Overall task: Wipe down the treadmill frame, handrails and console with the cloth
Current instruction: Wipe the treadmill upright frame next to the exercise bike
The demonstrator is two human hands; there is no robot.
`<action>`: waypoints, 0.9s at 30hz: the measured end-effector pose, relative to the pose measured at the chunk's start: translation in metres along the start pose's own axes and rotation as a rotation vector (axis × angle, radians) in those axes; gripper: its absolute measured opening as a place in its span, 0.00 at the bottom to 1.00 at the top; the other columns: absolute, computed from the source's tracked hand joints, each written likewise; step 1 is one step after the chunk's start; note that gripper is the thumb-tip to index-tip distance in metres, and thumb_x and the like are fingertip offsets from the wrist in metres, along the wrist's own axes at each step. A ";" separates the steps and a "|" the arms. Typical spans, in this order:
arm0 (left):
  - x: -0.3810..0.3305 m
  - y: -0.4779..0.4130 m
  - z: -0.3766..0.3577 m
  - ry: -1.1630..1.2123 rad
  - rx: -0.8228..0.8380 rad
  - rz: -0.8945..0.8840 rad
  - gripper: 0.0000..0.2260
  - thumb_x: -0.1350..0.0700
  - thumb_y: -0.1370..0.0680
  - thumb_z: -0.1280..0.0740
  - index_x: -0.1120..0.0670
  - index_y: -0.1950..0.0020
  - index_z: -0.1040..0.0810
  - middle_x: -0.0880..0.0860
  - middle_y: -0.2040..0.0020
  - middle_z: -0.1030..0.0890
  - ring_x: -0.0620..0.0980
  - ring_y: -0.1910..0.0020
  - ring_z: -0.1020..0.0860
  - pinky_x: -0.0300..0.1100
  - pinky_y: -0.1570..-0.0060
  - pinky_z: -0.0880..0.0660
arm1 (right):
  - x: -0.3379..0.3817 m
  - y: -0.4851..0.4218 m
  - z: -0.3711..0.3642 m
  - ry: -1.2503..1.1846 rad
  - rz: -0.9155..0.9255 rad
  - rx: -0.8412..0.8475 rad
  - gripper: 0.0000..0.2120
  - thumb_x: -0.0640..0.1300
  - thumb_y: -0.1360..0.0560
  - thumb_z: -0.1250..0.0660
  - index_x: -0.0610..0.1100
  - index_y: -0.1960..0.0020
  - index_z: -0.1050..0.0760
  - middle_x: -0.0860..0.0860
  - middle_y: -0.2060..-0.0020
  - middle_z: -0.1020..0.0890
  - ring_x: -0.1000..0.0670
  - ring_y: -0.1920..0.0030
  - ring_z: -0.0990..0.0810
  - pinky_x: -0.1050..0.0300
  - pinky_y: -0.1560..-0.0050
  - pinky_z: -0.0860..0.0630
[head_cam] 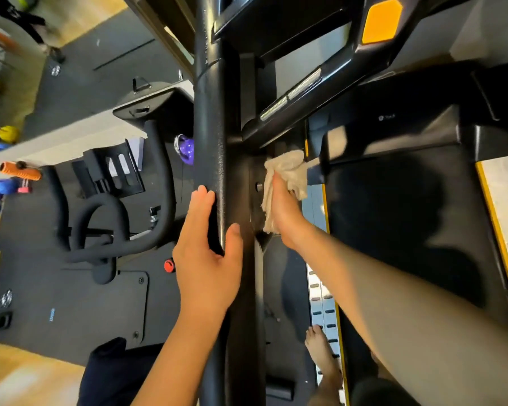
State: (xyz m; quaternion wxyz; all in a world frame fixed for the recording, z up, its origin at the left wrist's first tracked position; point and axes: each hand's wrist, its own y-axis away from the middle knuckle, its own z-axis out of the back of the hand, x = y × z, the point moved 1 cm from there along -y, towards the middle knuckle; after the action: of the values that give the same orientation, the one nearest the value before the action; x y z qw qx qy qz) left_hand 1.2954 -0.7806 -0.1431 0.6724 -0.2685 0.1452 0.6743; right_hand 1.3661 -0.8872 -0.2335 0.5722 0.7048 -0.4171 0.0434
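Item: cloth, off-white, soft and limp, light; judged to bunch easily, best held wadded under the palm. Location: against the inner face of the treadmill upright, near the front-left corner of the belt deck. Right hand: presses the cloth flat; its fingertips are hidden. Left hand: fingers together, thumb apart, cupping the upright. Clearance: tight under the handrail; open along the side rail.

Both forearms bare, no sleeves in view. Left hand and right hand without gloves, rings, watch. Bare foot, no shoe or sock. Dark navy garment at lower edge.
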 end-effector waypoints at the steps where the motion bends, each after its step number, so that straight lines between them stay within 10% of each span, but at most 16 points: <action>1: -0.001 0.000 0.000 -0.024 0.005 0.002 0.25 0.63 0.23 0.30 0.58 0.27 0.30 0.51 0.25 0.31 0.44 0.26 0.36 0.29 0.29 0.42 | -0.008 -0.003 0.003 -0.101 -0.051 -0.023 0.27 0.63 0.20 0.46 0.49 0.27 0.36 0.49 0.34 0.27 0.46 0.33 0.28 0.55 0.38 0.27; 7: -0.004 0.001 0.000 -0.078 0.004 0.007 0.25 0.62 0.22 0.31 0.57 0.26 0.31 0.50 0.25 0.32 0.43 0.26 0.36 0.26 0.30 0.43 | -0.038 0.036 0.018 -0.058 -0.062 0.085 0.22 0.54 0.17 0.46 0.48 0.26 0.39 0.49 0.35 0.29 0.48 0.36 0.29 0.56 0.40 0.35; 12: -0.007 0.003 -0.002 -0.102 0.017 0.016 0.24 0.61 0.20 0.35 0.56 0.24 0.34 0.50 0.24 0.34 0.45 0.25 0.37 0.25 0.30 0.44 | -0.033 0.059 0.018 0.438 0.294 0.184 0.16 0.53 0.20 0.43 0.51 0.34 0.32 0.50 0.44 0.25 0.47 0.39 0.26 0.54 0.40 0.30; 17: -0.007 0.003 0.000 -0.047 0.022 0.020 0.21 0.55 0.17 0.44 0.54 0.23 0.35 0.50 0.24 0.33 0.41 0.26 0.37 0.26 0.31 0.42 | -0.028 0.062 0.014 0.983 0.838 0.210 0.32 0.58 0.20 0.45 0.60 0.22 0.58 0.48 0.23 0.68 0.40 0.24 0.70 0.35 0.25 0.58; 27: -0.006 0.003 -0.001 -0.051 -0.009 0.000 0.20 0.56 0.17 0.46 0.58 0.26 0.32 0.53 0.25 0.31 0.42 0.27 0.35 0.28 0.30 0.41 | -0.016 0.031 0.003 0.659 0.783 0.216 0.22 0.57 0.19 0.55 0.80 0.34 0.58 0.59 0.22 0.56 0.51 0.22 0.64 0.36 0.24 0.52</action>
State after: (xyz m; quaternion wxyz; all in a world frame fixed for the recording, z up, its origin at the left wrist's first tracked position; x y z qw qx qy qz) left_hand 1.2919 -0.7857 -0.1411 0.6748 -0.2544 0.1250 0.6814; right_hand 1.3348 -0.8815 -0.2191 0.5380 0.5001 -0.4401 0.5165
